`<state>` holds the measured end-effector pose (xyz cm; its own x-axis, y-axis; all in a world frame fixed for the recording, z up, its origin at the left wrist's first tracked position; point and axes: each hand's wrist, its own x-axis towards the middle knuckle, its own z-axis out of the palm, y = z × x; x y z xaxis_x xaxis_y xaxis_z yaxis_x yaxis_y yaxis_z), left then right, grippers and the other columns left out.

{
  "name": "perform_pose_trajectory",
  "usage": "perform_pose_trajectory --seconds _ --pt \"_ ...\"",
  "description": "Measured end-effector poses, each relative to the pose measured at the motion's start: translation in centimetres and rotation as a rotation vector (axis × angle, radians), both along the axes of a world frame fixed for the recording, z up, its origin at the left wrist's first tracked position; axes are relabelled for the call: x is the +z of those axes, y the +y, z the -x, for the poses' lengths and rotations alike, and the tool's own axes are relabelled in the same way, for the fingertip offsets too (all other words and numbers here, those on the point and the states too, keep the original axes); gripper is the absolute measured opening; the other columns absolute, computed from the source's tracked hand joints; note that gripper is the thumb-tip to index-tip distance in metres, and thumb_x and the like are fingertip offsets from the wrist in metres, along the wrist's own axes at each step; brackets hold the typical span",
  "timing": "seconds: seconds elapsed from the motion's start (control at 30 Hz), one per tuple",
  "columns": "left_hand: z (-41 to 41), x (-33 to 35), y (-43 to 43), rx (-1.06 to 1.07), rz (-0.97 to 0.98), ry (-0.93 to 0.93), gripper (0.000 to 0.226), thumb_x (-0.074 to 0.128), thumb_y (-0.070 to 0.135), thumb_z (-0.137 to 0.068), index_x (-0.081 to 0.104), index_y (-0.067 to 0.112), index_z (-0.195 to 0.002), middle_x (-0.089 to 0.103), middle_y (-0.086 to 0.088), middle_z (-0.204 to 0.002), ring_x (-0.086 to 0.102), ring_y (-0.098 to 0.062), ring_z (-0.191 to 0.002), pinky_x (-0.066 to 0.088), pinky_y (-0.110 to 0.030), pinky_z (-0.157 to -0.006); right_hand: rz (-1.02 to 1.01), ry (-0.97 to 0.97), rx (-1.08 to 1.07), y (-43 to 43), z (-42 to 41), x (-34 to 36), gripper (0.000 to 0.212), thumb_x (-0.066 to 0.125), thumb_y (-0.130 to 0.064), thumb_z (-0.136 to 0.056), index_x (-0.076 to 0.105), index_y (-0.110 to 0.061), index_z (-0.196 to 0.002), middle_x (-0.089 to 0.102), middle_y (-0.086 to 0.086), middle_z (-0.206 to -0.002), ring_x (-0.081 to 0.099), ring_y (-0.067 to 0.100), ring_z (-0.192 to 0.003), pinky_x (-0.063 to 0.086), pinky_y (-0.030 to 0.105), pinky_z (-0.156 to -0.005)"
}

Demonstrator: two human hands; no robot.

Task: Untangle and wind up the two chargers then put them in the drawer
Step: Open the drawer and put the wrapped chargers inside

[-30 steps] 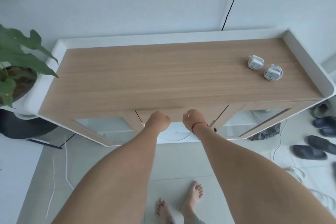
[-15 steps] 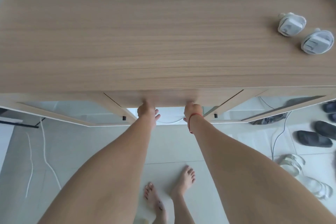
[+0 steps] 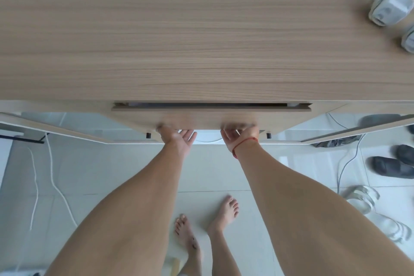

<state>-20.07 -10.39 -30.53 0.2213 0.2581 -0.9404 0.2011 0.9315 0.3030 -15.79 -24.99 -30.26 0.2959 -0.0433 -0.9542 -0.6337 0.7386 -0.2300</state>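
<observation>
Soft, even daylight; faint shadows. Fingers (image 3: pixel 164 129) smear with motion blur, glossy floor tiles (image 3: pixel 298 163) glare, edges bow outward.

The cabinet top (image 3: pixel 179 29) is pale wood-grain laminate, matt, with fine straight streaks running lengthwise. The drawer (image 3: pixel 210 116) front carries the same matt wood finish. The two wound chargers (image 3: pixel 391 8) at the right edge look like smooth white plastic with a soft sheen, blurred. The floor (image 3: pixel 280 163) is glossy light tile that mirrors the cabinet. A thin red cord circles the wrist below the right hand (image 3: pixel 238 136). The dark slippers (image 3: pixel 391 167) look matt and rubbery
</observation>
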Motion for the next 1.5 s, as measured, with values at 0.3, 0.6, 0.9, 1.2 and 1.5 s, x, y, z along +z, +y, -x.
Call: perform_pose_trajectory --seconds 0.3,0.6,0.9,1.2,1.5 --pt "2.8 5.0 0.7 0.001 -0.369 0.188 0.058 0.013 0.043 -0.103 0.022 0.014 -0.152 0.04 -0.014 -0.149 0.046 -0.034 -0.132 0.041 -0.046 -0.106 0.02 0.03 -0.105 -2.3 3.6 4.4 0.065 0.019 -0.052 -0.1 0.025 -0.014 -0.152 0.032 0.01 -0.155 0.034 0.028 -0.142 0.025 0.042 -0.117" --pt "5.3 12.0 1.5 -0.378 -1.314 0.32 0.051 0.045 0.037 -0.092 0.053 0.004 -0.13 0.05 -0.022 -0.13 0.044 -0.041 -0.123 0.034 -0.045 -0.098 1.243 -0.341 0.388 -3.6 4.1 14.0 0.043 0.041 -0.036 -0.098 0.057 -0.008 -0.127 0.057 0.012 -0.129 0.053 0.031 -0.119 0.039 0.038 -0.1" --pt "7.4 11.8 0.5 -1.472 -1.421 0.25 0.044 0.031 0.043 -0.1 0.055 0.028 -0.133 0.04 0.002 -0.149 0.011 -0.018 -0.148 -0.007 -0.046 -0.117 1.287 -0.498 1.719 0.3 7.2 13.4 0.047 0.027 -0.038 -0.102 0.034 -0.028 -0.148 0.012 -0.003 -0.162 -0.008 0.022 -0.15 -0.007 0.053 -0.118" --pt "8.5 15.0 1.1 -1.651 -1.252 0.375 0.034 0.04 0.041 -0.093 0.062 0.021 -0.077 0.065 0.001 -0.083 0.059 -0.025 -0.102 0.018 -0.043 -0.115 1.206 -0.204 1.917 0.0 8.7 16.0 0.041 0.029 -0.035 -0.095 0.057 -0.022 -0.122 0.064 -0.001 -0.116 0.048 0.022 -0.127 -0.003 0.056 -0.116" --pt "5.6 21.7 0.1 -1.5 -1.273 0.127 0.032 0.046 0.034 -0.092 0.067 0.011 -0.101 0.068 -0.007 -0.102 0.062 -0.03 -0.101 0.048 -0.034 -0.087 1.294 -0.479 1.612 0.6 6.7 22.2 0.05 0.036 -0.039 -0.099 0.041 -0.017 -0.143 0.043 0.002 -0.147 0.034 0.022 -0.14 0.003 0.053 -0.119"
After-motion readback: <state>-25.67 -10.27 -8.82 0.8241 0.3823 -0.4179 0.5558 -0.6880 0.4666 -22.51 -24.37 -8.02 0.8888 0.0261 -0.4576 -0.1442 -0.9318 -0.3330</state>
